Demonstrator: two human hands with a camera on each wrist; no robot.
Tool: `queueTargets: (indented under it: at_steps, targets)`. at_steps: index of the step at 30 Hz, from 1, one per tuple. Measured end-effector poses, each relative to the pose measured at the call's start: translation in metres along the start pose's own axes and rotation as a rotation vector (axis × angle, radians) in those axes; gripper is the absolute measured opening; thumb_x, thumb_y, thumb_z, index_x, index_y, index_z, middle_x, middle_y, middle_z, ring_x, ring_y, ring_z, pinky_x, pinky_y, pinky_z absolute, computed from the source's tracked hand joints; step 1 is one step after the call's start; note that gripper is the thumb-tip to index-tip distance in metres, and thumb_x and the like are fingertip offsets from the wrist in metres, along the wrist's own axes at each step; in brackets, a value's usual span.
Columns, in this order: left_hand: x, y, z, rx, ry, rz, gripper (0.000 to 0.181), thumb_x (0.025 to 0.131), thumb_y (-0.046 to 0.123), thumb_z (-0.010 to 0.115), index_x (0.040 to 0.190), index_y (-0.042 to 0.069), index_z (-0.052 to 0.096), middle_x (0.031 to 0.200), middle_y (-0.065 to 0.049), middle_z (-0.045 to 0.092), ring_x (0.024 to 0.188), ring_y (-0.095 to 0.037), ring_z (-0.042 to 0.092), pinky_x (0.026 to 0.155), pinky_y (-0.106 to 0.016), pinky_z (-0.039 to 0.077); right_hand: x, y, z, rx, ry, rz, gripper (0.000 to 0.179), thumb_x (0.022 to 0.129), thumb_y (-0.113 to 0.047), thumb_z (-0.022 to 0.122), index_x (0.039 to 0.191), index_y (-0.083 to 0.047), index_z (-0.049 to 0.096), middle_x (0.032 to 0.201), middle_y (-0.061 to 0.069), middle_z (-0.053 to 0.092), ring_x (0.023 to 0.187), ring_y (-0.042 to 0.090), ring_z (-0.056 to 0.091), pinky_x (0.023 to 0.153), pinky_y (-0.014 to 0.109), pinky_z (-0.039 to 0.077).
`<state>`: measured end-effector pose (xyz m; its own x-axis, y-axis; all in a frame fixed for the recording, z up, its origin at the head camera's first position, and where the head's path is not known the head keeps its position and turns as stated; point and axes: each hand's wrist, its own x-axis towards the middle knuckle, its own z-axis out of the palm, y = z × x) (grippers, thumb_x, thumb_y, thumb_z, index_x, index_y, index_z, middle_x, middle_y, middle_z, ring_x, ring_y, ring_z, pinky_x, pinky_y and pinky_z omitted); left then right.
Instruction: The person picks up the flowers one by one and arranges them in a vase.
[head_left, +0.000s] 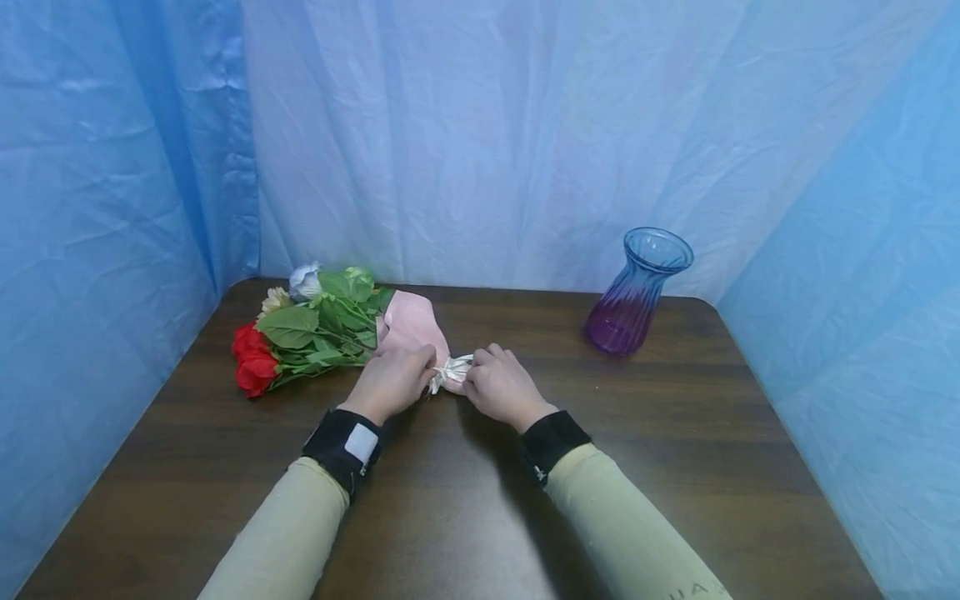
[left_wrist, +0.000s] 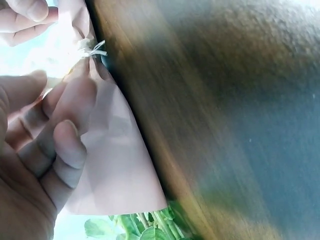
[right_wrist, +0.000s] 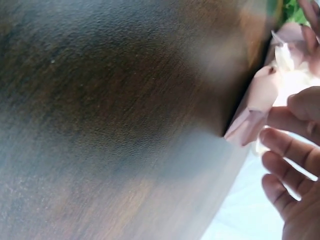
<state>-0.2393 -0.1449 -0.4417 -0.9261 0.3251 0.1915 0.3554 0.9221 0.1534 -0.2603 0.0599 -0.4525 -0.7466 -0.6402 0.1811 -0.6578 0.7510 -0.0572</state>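
On the table [head_left: 427, 533], L of ctr: bouquet [head_left: 330, 325] on its side, red flowers [head_left: 253, 360] at the L end, wrapped end to the R.
Pink wrap [head_left: 412, 321]: round the stems, gathered at the ribbon; looks thin & soft, prob. creases easily.
Ribbon [head_left: 453, 369]: pale, tied round the narrow neck of the wrap, short loose ends; prob. light, limp, a bit slippery, so best pinched close to the knot, w/ fingertips.
L hand [head_left: 393, 379]: fingers curled, pinching ribbon on the bloom side; exact contact partly hidden.
R hand [head_left: 506, 387]: thumb & index pinching ribbon on the far R side, other fingers loosely bent.
Bouquet hold: prob. light; grip at the gathered neck, avoid squeezing petals/leaves.
Vase [head_left: 637, 292]: blue-purple, prob. glass, thus fragile; stands R, well apart from both hands.
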Motion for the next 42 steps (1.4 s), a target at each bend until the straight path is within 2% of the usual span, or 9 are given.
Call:
queueTargets:
  at_steps: [3,8,17,26,32,37,42]
  targets:
    - [0.001,0.0,-0.002,-0.028,0.022,-0.031,0.013,0.1,0.021,0.067,0.091,0.015,0.06,0.064,0.005,0.053,0.057,-0.016,0.05,0.055,-0.036,0.042,0.001,0.001,0.0,-0.005,0.019,-0.02,0.02,0.098,-0.022,0.067,0.086,-0.012,0.08,0.086,0.0,0.063,0.084,0.02,0.053,0.077,0.036,0.047]
    - [0.002,0.002,-0.003,-0.024,0.048,-0.064,0.011,0.1,0.02,0.067,0.095,0.013,0.061,0.064,0.003,0.053,0.057,-0.016,0.051,0.052,-0.035,0.042,0.002,0.0,-0.002,-0.005,0.026,-0.034,0.021,0.098,-0.023,0.067,0.086,-0.011,0.08,0.086,0.002,0.063,0.084,0.022,0.053,0.076,0.036,0.047]
    - [0.004,0.004,-0.003,-0.055,0.063,-0.135,0.012,0.1,0.021,0.066,0.093,0.013,0.06,0.067,0.002,0.056,0.061,-0.019,0.054,0.054,-0.04,0.046,0.003,0.0,-0.002,-0.013,0.038,-0.002,0.019,0.098,-0.025,0.069,0.089,-0.013,0.08,0.086,0.001,0.067,0.082,0.021,0.054,0.074,0.034,0.047]
    - [0.005,0.01,-0.001,-0.017,0.09,-0.167,0.018,0.101,0.023,0.064,0.09,0.01,0.057,0.062,-0.001,0.052,0.058,-0.023,0.055,0.054,-0.046,0.048,0.007,-0.002,-0.002,0.022,0.016,0.037,0.019,0.098,-0.029,0.071,0.088,-0.015,0.079,0.087,0.002,0.069,0.081,0.021,0.054,0.074,0.035,0.048]
    - [0.005,0.013,0.001,0.016,0.121,-0.179,0.022,0.1,0.023,0.063,0.085,0.007,0.059,0.06,-0.004,0.053,0.059,-0.029,0.059,0.056,-0.049,0.049,0.008,-0.003,-0.001,0.039,0.014,0.05,0.018,0.099,-0.025,0.07,0.09,-0.012,0.078,0.088,0.003,0.069,0.082,0.021,0.055,0.076,0.034,0.05]
    - [0.006,0.013,0.002,-0.025,0.098,-0.251,0.034,0.101,0.028,0.061,0.075,0.007,0.064,0.057,-0.003,0.053,0.063,-0.029,0.061,0.063,-0.049,0.051,0.008,-0.002,0.002,0.043,0.03,0.028,0.016,0.098,-0.023,0.071,0.094,-0.01,0.079,0.087,0.003,0.069,0.082,0.021,0.056,0.077,0.035,0.05]
    - [0.006,0.013,0.004,-0.081,0.063,-0.317,0.048,0.102,0.034,0.059,0.06,0.011,0.06,0.053,-0.001,0.052,0.061,-0.025,0.057,0.069,-0.048,0.052,0.007,0.0,0.004,0.047,0.069,-0.005,0.024,0.098,-0.031,0.071,0.09,-0.009,0.078,0.084,0.005,0.069,0.08,0.023,0.059,0.075,0.036,0.051]
